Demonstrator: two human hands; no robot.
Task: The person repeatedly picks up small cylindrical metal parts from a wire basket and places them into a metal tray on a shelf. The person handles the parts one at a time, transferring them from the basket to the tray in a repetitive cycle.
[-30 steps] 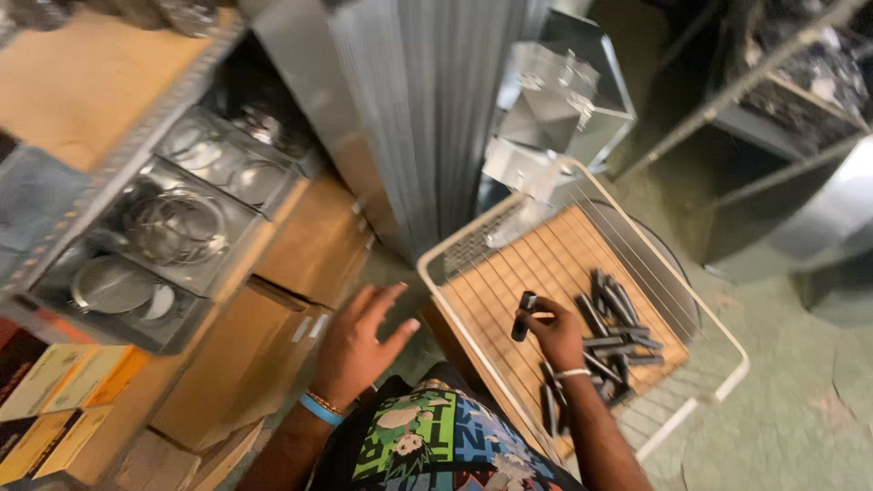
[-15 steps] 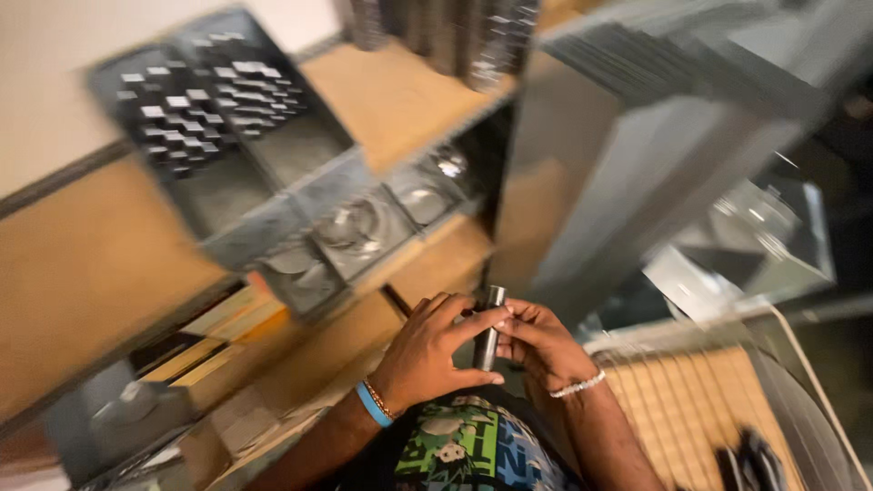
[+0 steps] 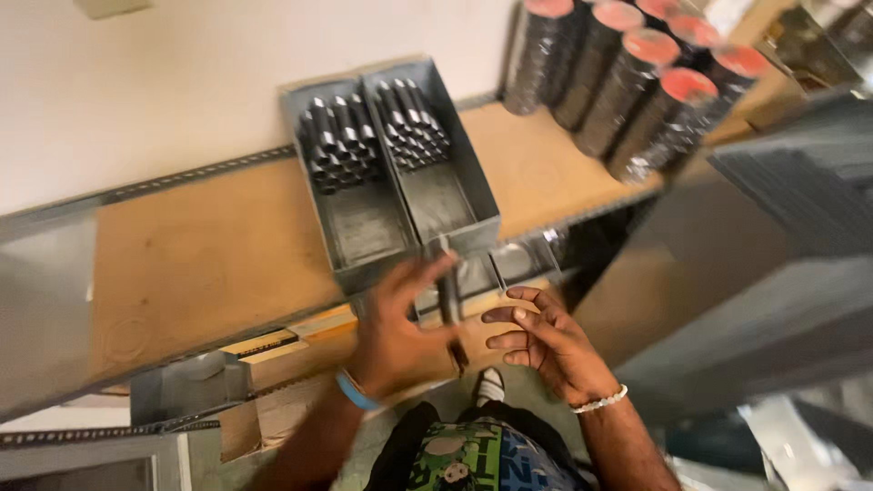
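Grey metal pipe piece [image 3: 449, 293] upright in left hand [image 3: 397, 334], right hand [image 3: 548, 341] beside.

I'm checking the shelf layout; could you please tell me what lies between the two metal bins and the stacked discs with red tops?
Only bare shelf board lies between the bins and the discs, seen in the head view.

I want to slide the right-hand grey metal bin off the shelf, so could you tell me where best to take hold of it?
Take the right-hand bin by its near end wall, coming from the front. That end sits at the shelf edge with its rim exposed, the near half holds no tubes, and the left bin blocks a side grip.
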